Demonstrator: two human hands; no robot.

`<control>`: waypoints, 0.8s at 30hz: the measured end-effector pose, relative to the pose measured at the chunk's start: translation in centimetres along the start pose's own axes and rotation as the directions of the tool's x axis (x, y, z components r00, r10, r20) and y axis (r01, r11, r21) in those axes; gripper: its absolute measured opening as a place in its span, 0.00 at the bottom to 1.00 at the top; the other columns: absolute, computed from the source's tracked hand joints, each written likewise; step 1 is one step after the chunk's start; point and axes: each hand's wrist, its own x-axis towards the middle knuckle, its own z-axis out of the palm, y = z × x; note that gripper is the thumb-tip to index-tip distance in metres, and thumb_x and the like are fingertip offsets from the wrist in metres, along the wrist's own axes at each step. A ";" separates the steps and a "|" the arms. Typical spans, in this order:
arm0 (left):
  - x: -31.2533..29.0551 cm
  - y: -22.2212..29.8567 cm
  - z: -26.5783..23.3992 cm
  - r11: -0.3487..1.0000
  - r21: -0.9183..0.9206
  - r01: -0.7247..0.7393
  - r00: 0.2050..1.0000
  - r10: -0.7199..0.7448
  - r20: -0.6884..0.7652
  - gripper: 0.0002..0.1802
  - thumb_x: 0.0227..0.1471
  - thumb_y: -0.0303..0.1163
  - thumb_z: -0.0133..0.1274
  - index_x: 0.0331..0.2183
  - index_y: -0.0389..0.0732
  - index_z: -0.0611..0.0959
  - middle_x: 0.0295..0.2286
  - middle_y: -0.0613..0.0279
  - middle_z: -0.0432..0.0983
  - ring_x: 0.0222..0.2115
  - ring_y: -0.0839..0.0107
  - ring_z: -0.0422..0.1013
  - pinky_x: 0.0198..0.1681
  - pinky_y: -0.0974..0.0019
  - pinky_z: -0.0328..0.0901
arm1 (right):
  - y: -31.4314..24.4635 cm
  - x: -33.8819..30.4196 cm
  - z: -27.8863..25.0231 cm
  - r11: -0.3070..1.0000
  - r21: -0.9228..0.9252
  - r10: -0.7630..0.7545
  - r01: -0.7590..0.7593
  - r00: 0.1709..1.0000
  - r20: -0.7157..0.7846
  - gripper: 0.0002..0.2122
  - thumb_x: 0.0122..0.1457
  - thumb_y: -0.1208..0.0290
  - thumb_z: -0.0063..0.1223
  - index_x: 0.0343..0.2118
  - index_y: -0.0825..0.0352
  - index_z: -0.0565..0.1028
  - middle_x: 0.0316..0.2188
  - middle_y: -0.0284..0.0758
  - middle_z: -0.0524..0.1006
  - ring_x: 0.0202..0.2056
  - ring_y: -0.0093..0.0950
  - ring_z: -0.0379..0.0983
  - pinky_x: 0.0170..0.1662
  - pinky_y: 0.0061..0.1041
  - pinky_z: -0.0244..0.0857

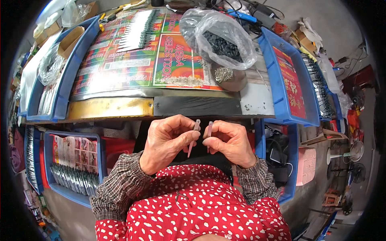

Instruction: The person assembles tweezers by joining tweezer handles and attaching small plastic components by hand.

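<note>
My left hand [169,138] pinches a slim, pinkish, see-through strip [191,148] between thumb and fingers. The strip narrows to a point below and has a small hole near its top. Close beside it, my right hand [232,142] grips a second narrow pinkish piece [210,127]; its middle is partly hidden by the thumb. A small gap separates the two pieces, and both hands are above my lap, just in front of the table edge [197,105].
White strips with dark green ends [138,30] lie in a row on the colourful printed sheet [120,66]. A plastic bag [245,48] of dark parts and a dish [233,82] of small metal bits stand right. Blue bins [74,64] flank the table; another [100,160] sits lower left.
</note>
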 end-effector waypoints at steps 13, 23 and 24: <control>-0.3 -1.9 -0.4 0.990 -0.142 0.021 1.000 -0.022 -0.006 0.05 0.54 0.23 0.57 0.34 0.31 0.81 0.25 0.63 0.78 0.23 0.82 0.71 0.25 0.77 0.67 | 1.6 0.3 2.8 0.993 -0.065 -0.105 0.096 0.985 -0.137 0.17 0.55 0.80 0.59 0.48 0.67 0.71 0.31 0.30 0.77 0.27 0.14 0.73 0.27 0.15 0.68; -0.5 -2.5 -0.3 0.977 -0.212 0.026 1.000 -0.029 -0.009 0.07 0.54 0.24 0.57 0.35 0.30 0.82 0.26 0.61 0.78 0.24 0.80 0.71 0.25 0.76 0.67 | 1.9 0.3 3.3 0.970 -0.193 -0.177 0.148 0.974 -0.142 0.21 0.55 0.81 0.58 0.53 0.68 0.69 0.33 0.31 0.77 0.28 0.15 0.75 0.29 0.16 0.70; -0.5 -2.5 -0.3 0.974 -0.223 0.027 0.999 -0.031 -0.015 0.07 0.54 0.24 0.57 0.35 0.30 0.82 0.26 0.61 0.78 0.24 0.79 0.72 0.26 0.76 0.68 | 2.0 0.3 3.4 0.970 -0.194 -0.176 0.147 0.975 -0.139 0.21 0.55 0.81 0.58 0.53 0.68 0.69 0.33 0.31 0.77 0.28 0.15 0.75 0.29 0.16 0.70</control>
